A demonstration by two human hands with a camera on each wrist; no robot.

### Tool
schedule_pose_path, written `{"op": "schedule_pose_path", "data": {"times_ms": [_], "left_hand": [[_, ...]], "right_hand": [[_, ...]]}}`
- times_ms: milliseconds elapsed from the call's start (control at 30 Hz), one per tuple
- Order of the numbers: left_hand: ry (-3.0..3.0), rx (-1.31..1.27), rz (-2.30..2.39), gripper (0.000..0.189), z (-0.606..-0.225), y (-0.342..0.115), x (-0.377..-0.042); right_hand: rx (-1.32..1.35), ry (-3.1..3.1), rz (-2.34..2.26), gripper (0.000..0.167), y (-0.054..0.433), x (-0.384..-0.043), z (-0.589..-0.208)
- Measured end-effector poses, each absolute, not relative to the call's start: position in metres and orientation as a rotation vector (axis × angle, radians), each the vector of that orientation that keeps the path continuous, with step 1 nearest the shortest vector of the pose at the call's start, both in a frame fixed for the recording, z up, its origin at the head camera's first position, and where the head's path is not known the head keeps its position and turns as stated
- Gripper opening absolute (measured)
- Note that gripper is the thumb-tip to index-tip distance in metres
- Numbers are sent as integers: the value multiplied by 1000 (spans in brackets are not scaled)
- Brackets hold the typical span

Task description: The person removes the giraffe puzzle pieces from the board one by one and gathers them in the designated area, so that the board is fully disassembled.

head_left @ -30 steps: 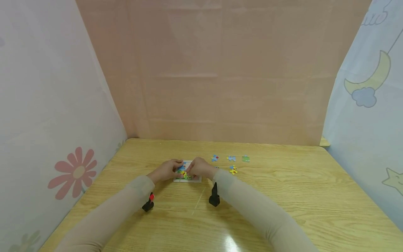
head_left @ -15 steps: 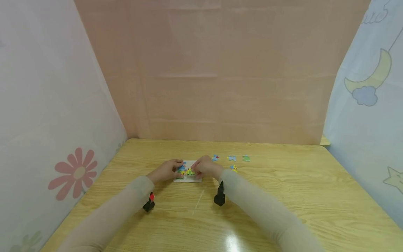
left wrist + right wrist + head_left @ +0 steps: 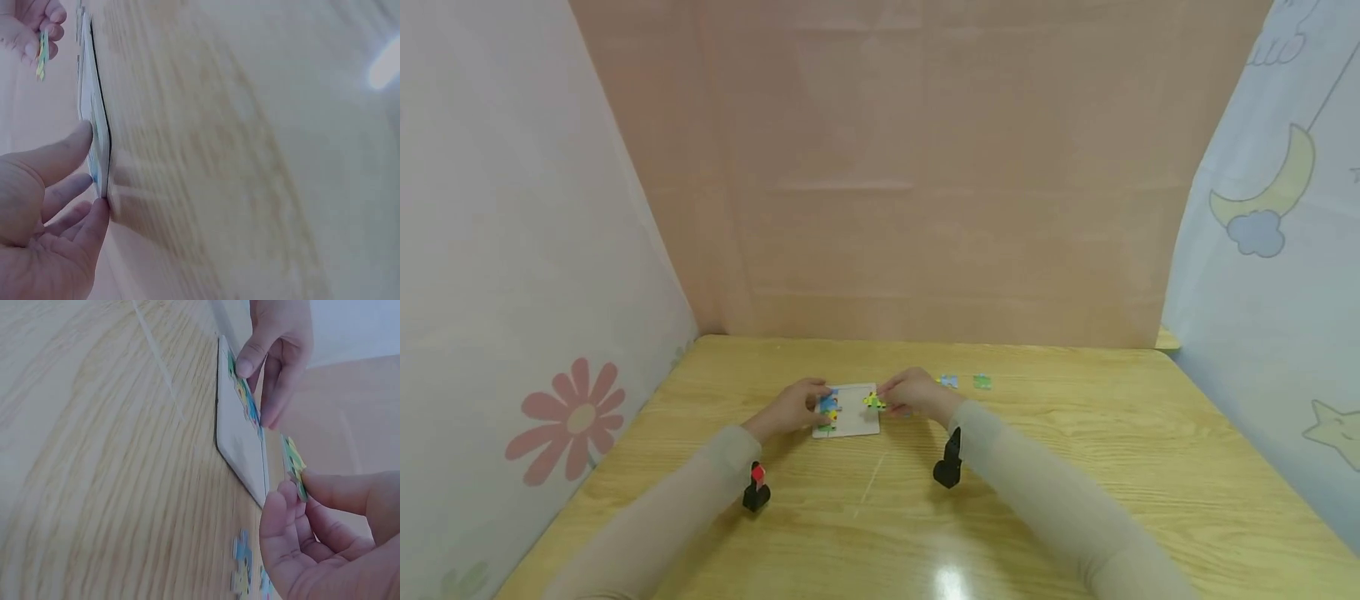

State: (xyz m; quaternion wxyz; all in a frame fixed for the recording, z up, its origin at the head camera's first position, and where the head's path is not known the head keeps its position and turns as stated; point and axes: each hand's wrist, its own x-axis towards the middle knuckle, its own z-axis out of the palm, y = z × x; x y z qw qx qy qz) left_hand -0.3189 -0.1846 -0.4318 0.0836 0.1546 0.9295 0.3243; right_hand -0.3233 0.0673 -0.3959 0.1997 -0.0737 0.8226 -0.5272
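Observation:
A white puzzle board (image 3: 854,423) lies on the wooden table, with blue, yellow and green jigsaw pieces (image 3: 245,397) joined along its left side. My left hand (image 3: 796,410) holds the board's left end, the thumb on the joined pieces and the fingers at the edge. Above the right side of the board, my right hand (image 3: 925,395) pinches a yellow-and-green jigsaw piece (image 3: 874,401) between thumb and fingers. That piece (image 3: 292,456) is tilted on edge and apart from the board in the right wrist view.
To the right of the board lie a blue loose piece (image 3: 949,381) and a green one (image 3: 982,381). More loose pieces (image 3: 242,562) are partly covered by my right hand. A pinkish curtain (image 3: 887,250) hangs behind the table, with printed white sheets on both sides.
My right hand has moved right, carrying the yellow-and-green piece away from the joined pieces towards the board's right edge. The left hand stays at the board's left end.

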Motion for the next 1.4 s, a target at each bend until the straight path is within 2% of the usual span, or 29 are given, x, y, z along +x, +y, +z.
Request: {"op": "schedule_pose_path", "data": {"times_ms": [300, 500, 700, 800, 933, 1133, 1300, 1400], "left_hand": [[2853, 307, 1114, 56, -427, -185, -321], [2872, 197, 1084, 34, -425, -183, -318], [2881, 179, 1080, 31, -422, -177, -314], [2886, 186, 1082, 42, -422, -175, -315], [2888, 172, 1080, 45, -424, -175, -319], [2853, 89, 1074, 27, -425, -175, -322], [2823, 26, 1091, 51, -423, -173, -322], [2817, 25, 1096, 54, -422, -173, -322]], "right_hand": [[-189, 2292, -1496, 21, 92, -331, -399], [-112, 2302, -1517, 24, 111, -338, -400], [-69, 2262, -1577, 28, 137, -340, -398], [-74, 2266, -1598, 31, 150, -341, -397], [-46, 2275, -1592, 31, 167, -341, -398], [-17, 2297, -1556, 32, 190, -339, -400], [-66, 2306, -1529, 32, 209, -336, -402], [-94, 2310, -1499, 31, 220, -333, -403]]}}
